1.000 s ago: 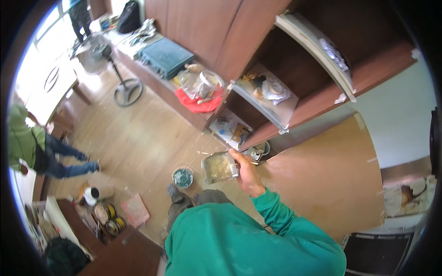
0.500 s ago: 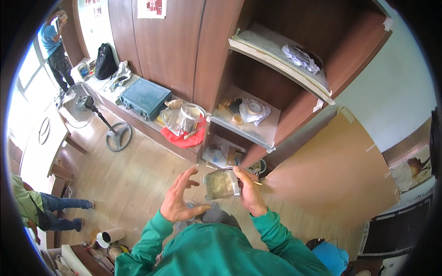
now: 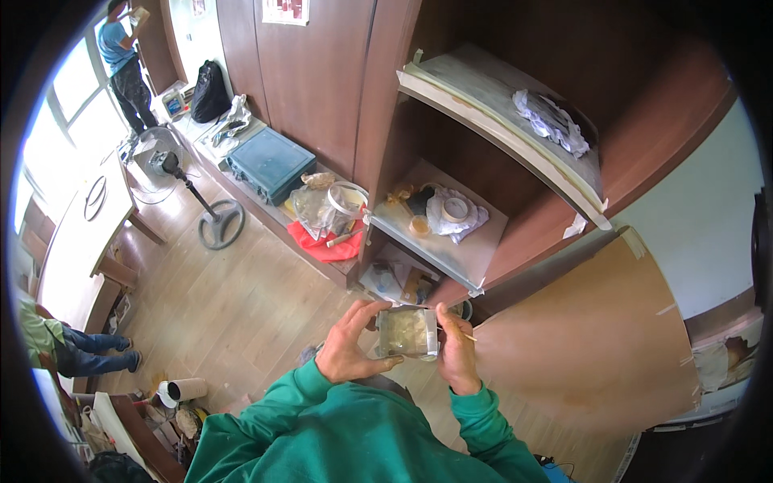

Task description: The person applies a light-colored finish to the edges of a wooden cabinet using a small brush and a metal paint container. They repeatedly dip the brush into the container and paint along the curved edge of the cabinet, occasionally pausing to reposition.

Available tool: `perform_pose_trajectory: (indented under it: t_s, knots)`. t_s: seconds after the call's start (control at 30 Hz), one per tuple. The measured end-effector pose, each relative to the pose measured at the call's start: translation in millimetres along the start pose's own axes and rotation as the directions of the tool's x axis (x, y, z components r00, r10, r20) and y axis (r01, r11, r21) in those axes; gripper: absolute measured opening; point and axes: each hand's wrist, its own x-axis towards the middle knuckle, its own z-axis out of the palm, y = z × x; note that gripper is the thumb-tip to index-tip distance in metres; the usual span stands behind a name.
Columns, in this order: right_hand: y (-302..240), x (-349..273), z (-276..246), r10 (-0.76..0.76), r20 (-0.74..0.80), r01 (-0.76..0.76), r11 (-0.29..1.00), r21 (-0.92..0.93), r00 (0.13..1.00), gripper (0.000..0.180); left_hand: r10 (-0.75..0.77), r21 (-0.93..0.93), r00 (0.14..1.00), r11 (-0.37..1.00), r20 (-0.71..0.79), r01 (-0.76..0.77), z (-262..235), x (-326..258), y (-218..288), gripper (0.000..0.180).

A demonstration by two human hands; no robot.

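In front of my body is a small square see-through tray or tub (image 3: 407, 332), smeared with yellowish material and grey along its right edge. My right hand (image 3: 457, 354) grips that grey edge with the thumb on top. A thin pale stick (image 3: 469, 336) pokes out past the right fingers; how it is held is partly hidden. On the other side, my left hand (image 3: 352, 344) curls round the tub, fingers at its upper left corner and thumb along the lower edge.
Ahead stands a brown cabinet; its shelf (image 3: 483, 270) carries a tape roll (image 3: 455, 211) and cloth. A teal case (image 3: 271, 163) and red bag (image 3: 326, 244) lie on the ledge. A fan (image 3: 217, 221) stands left. Two people (image 3: 121, 68) are at left. A brown board (image 3: 588, 346) leans right.
My left hand has moved right and closed in on the tub, its fingers now at the edge. The view has shifted, so the tub sits a little further right.
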Motion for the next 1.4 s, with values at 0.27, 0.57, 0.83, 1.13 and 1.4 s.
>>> perform_pose_trajectory:
  t_s: [0.27, 0.57, 0.83, 1.13, 1.4]
  knots:
    - [-103.4, 16.9, -7.8, -0.505, 0.081, 0.511, 0.854, -0.100, 0.859, 0.028, 0.172, 0.183, 0.956, 0.975, -0.237, -0.130, -47.1, 59.2, 0.3, 0.083]
    - [-143.8, 36.2, 49.5, -0.392, 0.366, 0.532, 0.693, -0.486, 0.844, 0.010, 0.264, 0.256, 0.952, 0.942, -0.155, -0.219, -51.9, 99.3, 8.1, 0.086]
    - [-143.0, 60.6, 56.4, -0.330, 0.377, 0.499, 0.622, -0.604, 0.866, 0.010, 0.334, 0.267, 0.936, 0.918, -0.113, -0.295, -64.7, 122.6, -12.5, 0.089]
    - [-138.6, 77.9, 82.1, -0.379, 0.234, 0.435, 0.628, -0.645, 0.895, 0.014, 0.341, 0.218, 0.935, 0.924, -0.096, -0.315, -81.9, 148.4, -37.5, 0.089]
    - [-128.4, 70.9, 86.2, -0.393, 0.148, 0.417, 0.796, -0.439, 0.907, 0.014, 0.163, 0.075, 0.976, 0.985, -0.142, -0.154, -91.9, 170.7, -52.5, 0.085]
